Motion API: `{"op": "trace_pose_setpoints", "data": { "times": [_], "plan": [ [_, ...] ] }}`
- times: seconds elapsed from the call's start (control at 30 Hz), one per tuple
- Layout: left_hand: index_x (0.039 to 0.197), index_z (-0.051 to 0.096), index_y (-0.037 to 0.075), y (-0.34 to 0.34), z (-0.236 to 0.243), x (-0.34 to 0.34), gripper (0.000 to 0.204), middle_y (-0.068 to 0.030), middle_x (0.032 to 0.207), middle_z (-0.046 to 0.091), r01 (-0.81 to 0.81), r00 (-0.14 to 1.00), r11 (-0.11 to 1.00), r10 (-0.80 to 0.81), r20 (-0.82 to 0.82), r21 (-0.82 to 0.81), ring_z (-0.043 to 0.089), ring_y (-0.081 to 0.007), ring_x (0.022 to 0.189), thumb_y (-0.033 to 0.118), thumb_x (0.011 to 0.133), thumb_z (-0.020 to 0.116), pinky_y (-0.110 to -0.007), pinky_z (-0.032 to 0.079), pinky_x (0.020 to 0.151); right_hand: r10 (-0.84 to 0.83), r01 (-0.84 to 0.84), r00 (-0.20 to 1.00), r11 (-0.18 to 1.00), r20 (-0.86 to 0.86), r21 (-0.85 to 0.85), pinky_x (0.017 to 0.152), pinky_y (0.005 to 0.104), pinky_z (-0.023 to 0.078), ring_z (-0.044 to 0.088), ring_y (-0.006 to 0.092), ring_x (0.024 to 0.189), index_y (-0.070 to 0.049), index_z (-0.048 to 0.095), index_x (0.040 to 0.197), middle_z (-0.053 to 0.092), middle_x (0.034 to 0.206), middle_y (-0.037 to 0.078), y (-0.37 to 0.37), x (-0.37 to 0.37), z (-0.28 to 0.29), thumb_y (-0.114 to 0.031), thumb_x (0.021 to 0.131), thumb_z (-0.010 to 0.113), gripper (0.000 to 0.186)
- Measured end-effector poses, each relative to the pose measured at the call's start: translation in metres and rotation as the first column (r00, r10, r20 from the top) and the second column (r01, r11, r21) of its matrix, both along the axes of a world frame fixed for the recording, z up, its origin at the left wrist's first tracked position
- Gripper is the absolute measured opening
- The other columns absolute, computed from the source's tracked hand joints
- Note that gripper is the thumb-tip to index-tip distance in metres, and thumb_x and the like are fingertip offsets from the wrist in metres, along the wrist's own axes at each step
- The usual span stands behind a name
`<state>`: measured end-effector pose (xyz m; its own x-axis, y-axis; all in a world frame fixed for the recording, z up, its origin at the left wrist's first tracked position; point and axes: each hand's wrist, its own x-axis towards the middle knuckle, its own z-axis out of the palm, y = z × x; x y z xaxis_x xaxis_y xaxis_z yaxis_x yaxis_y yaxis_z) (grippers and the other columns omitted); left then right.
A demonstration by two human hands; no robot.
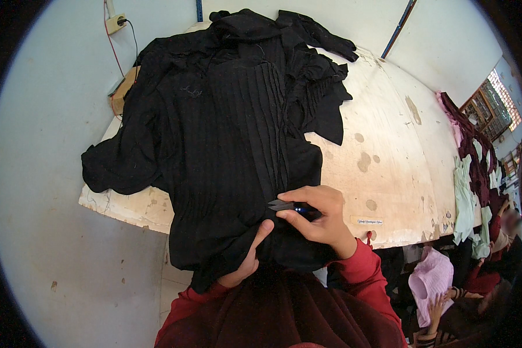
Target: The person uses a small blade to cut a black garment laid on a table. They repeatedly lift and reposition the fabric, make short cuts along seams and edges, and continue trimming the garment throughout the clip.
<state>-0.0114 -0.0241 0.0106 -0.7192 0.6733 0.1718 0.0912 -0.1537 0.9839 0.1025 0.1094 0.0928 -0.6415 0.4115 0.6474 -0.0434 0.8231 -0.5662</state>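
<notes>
A black pleated garment (226,127) lies spread before me, its lower end hanging over the table's near edge. My left hand (249,261) grips the lower part of this cloth, thumb pointing up on top and the other fingers hidden beneath the fabric. Small dark thread snips (282,205) are pinched in my right hand (325,211), between thumb and fingers. Their pointed blades face left, slightly apart, just above the pleats and close to my left thumb. Pale loose threads (192,91) lie on the garment's upper left.
More black cloth (325,37) is heaped at the far end of the stained pale table (400,168). A wall socket with cords (116,23) is at the far left. Maroon and mint garments (464,197) hang over the right edge, where other people handle pink cloth (432,281).
</notes>
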Motion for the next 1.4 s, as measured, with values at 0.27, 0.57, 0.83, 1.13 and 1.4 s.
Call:
{"op": "trace_pose_setpoints", "data": {
  "times": [0.27,0.57,0.83,1.13,1.4],
  "plan": [
    [0.136,0.045,-0.009,0.001,0.003,0.001,0.069,-0.0222,0.141,0.047,-0.026,0.995,1.0,0.025,-0.095,-0.008,0.044,-0.0353,0.13,0.034,0.088,0.072,-0.041,0.031,0.11,-0.051,0.038,0.997,0.981,-0.062,-0.19,0.059,0.0254,0.048,0.068,0.015,0.073,-0.006,0.071,0.103,0.072,0.092,0.01,0.0,0.001,-0.01,-0.017,0.075,0.081,0.032],
    [0.137,0.044,-0.008,0.006,0.001,-0.001,0.069,-0.0221,0.141,0.046,-0.032,0.991,0.999,0.029,-0.131,-0.021,0.044,-0.0352,0.13,0.032,0.089,0.071,-0.041,0.03,0.11,0.038,-0.026,0.996,0.989,0.08,-0.145,0.06,0.0263,0.05,0.066,0.0181,0.068,-0.007,0.07,0.105,0.069,0.086,0.007,-0.012,-0.001,0.012,-0.021,0.076,0.08,0.033],
    [0.137,0.043,-0.008,0.009,0.001,0.0,0.069,-0.0218,0.142,0.046,-0.031,0.99,0.999,0.026,-0.136,-0.034,0.044,-0.035,0.13,0.031,0.088,0.071,-0.041,0.03,0.111,-0.098,0.09,0.992,0.991,0.079,0.104,0.056,0.0296,0.051,0.069,0.0212,0.064,-0.009,0.073,0.091,0.072,0.08,0.007,-0.018,0.0,0.008,-0.021,0.075,0.08,0.021],
    [0.138,0.041,-0.007,0.012,0.001,0.0,0.069,-0.0215,0.142,0.045,-0.026,0.988,0.999,0.02,-0.15,-0.037,0.043,-0.0347,0.13,0.03,0.088,0.071,-0.042,0.029,0.111,-0.094,0.095,0.994,0.995,0.047,-0.027,0.058,0.0278,0.051,0.07,0.0198,0.068,-0.007,0.072,0.09,0.072,0.081,0.009,-0.017,0.0,0.004,-0.017,0.078,0.079,0.018],
    [0.139,0.04,-0.007,0.008,0.009,-0.002,0.069,-0.0213,0.142,0.044,-0.019,0.983,0.998,0.006,-0.184,-0.068,0.043,-0.0344,0.131,0.028,0.088,0.071,-0.042,0.029,0.112,-0.038,0.076,0.993,0.931,0.112,-0.356,0.059,0.0245,0.047,0.06,0.0119,0.063,-0.002,0.069,0.086,0.067,0.076,0.006,-0.031,-0.007,-0.002,-0.017,0.079,0.08,0.019]
  ]
}}
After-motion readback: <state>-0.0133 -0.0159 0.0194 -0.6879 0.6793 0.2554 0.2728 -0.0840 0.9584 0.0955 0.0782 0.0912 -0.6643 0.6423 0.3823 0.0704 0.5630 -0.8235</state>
